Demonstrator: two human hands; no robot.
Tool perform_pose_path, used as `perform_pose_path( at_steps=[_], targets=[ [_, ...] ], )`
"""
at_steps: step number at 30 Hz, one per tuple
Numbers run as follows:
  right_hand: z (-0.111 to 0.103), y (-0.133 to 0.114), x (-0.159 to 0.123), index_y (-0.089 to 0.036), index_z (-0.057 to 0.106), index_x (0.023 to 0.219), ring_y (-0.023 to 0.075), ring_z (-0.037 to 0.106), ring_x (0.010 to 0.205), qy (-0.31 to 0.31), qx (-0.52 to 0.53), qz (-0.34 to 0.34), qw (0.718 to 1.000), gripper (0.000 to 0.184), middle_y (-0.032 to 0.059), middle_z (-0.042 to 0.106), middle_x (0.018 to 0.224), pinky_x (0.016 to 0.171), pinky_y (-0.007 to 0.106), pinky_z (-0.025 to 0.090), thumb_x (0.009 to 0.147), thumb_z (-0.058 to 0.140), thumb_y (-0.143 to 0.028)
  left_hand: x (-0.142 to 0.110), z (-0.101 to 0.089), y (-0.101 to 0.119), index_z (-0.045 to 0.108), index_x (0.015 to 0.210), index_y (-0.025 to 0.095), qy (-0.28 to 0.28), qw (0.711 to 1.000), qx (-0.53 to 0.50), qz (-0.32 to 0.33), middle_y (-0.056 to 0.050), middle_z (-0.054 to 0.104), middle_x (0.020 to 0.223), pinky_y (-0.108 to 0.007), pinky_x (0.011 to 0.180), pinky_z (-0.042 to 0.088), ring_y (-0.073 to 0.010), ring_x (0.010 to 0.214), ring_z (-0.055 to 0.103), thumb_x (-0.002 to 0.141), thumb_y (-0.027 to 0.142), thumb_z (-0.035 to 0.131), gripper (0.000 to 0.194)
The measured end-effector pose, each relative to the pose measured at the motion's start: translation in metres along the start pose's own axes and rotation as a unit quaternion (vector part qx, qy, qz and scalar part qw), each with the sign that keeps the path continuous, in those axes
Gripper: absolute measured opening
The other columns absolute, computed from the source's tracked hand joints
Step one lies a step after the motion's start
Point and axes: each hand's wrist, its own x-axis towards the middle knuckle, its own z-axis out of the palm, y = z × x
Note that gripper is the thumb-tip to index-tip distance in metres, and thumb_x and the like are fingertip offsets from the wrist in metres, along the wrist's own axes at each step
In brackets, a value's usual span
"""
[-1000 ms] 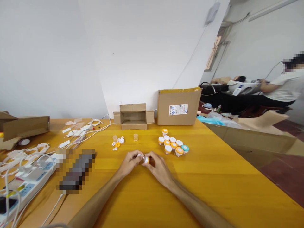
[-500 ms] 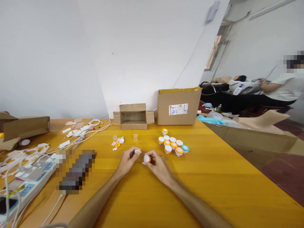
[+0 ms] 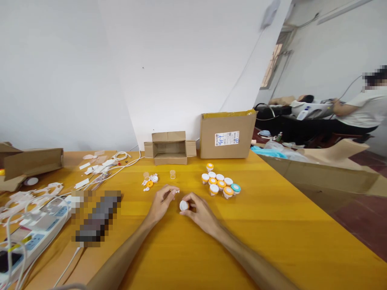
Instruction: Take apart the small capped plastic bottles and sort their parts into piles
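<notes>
Over the wooden table, my left hand pinches a small white plastic piece between thumb and fingertips. Its exact kind is too small to make out. Close by on the right, my right hand grips a round white cap with an orange edge, its white face tilted toward me. A small gap separates the two pieces. Beyond my left hand stands a small clear cup. Left of that cup lie an orange ring, white perforated parts and another clear cup.
Several capped clear cups with orange, white and teal lids cluster at right. An open cardboard box and a closed carton stand against the wall. A power strip with cables and a pixelated dark object lie left. A person sits far right.
My right hand has shifted slightly left and down with the cap, whose white face shows more fully. The white piece in my left hand has turned and now looks thinner.
</notes>
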Motion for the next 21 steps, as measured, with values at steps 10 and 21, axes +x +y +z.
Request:
perform_pose_path(
  at_steps=[10, 21],
  targets=[
    [-0.0003, -0.0029, 0.0006, -0.022, 0.057, 0.083, 0.0172, 0.061, 0.075, -0.009, 0.002, 0.024, 1.0, 0.022, -0.0024, 0.065, 0.08, 0.073, 0.031, 0.049, 0.069, 0.073, -0.016, 0.0, 0.0021, -0.0096, 0.069, 0.094, 0.018, 0.015, 0.999, -0.035, -0.023, -0.004, 0.071, 0.086, -0.027, 0.074, 0.048, -0.0161, 0.076, 0.062, 0.082, 0.045, 0.068, 0.03],
    [-0.0017, -0.0058, 0.0, -0.023, 0.062, 0.088, 0.0225, 0.065, 0.091, -0.023, -0.025, 0.033, 0.999, 0.035, 0.0001, 0.069, 0.094, 0.087, 0.038, 0.051, 0.061, 0.084, -0.021, -0.0018, 0.0044, -0.0014, 0.068, 0.088, 0.019, 0.024, 0.999, -0.045, -0.016, -0.002, 0.071, 0.084, -0.026, 0.072, 0.047, -0.0157, 0.076, 0.062, 0.074, 0.035, 0.073, 0.022]
  ],
)
